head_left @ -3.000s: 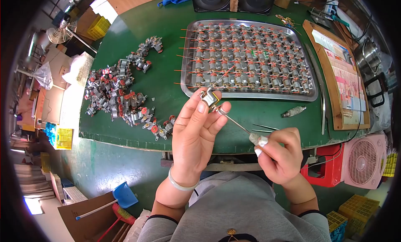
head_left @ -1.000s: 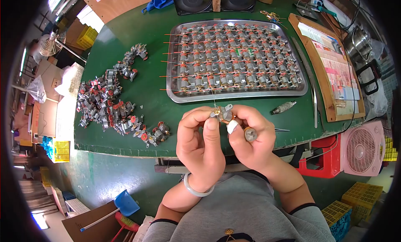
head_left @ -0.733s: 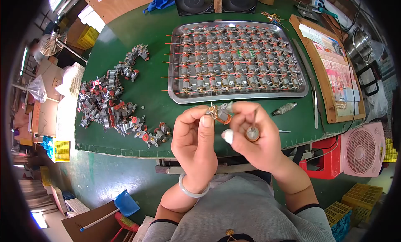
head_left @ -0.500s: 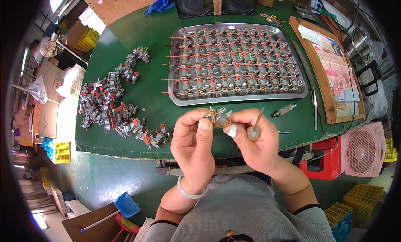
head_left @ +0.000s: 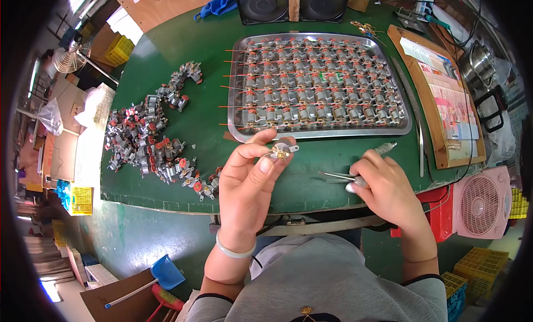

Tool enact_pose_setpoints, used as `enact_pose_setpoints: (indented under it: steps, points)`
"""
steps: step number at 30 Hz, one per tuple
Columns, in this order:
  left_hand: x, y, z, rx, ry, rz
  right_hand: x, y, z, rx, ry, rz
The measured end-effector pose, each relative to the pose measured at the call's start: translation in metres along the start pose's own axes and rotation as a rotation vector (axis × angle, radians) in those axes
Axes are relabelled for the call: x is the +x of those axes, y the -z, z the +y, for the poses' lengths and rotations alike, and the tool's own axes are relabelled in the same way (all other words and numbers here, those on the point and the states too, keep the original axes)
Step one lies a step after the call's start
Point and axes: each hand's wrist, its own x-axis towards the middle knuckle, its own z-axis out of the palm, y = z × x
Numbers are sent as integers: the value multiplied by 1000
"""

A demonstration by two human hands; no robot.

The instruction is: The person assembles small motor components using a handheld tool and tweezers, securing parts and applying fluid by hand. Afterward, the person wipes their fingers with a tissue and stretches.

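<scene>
My left hand (head_left: 244, 180) pinches a small metal motor (head_left: 283, 148) between thumb and fingers, its brass-coloured end with terminals turned up. To the right, my right hand (head_left: 388, 188) is closed around slim tweezers (head_left: 337, 177) whose metal tips point left, apart from the motor. Something white covers a fingertip of that hand. Beyond both hands a steel tray (head_left: 327, 134) holds rows of similar motors with red wires along them. A heap of loose motors (head_left: 147, 138) lies on the green table to the left.
Two black fans (head_left: 264, 4) stand behind the tray. A wooden-framed board with papers (head_left: 444, 100) lies at the right, beside a long metal strip (head_left: 411, 100). A grey wrapped tool (head_left: 386, 148) rests just past my right hand. A pink fan (head_left: 482, 200) stands beyond the table's right edge.
My hands have moved apart. The left still holds the motor, now turned and slightly higher; the right has moved right and down and holds the tweezers that lay on the table edge.
</scene>
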Motion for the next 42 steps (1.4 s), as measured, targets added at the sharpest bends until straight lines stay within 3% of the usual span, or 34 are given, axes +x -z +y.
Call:
enact_pose_setpoints:
  steps: [6, 9, 16, 19, 22, 26, 29, 35, 42]
  points:
    - [4, -3, -4, 52, 59, -55, 21, 0, -11, 419, 200, 374]
    - [1, -3, -2, 159, 48, -91, 36, -1, -16, 329, 384, 480]
    - [0, -4, -3, 263, -8, -130, 38, -1, -15, 277, 405, 405]
    - [0, -5, -7, 317, -73, -144, 35, -6, -14, 524, 343, 335]
    - [-1, -5, -10, 361, -132, -169, 30, 7, -16, 1376, -226, -230]
    - [-2, -2, -14, 379, -251, -303, 29, -4, -9, 1807, -336, -395]
    - [0, -4, -14, 506, -300, -242, 22, 2, -12, 1613, -318, -315]
    - [1, -3, -15, 576, -355, -214, 14, 6, 2, 1072, -4, -109]
    - [2, 1, -13, 571, -332, -254, 16, 7, 0, 856, 29, -67]
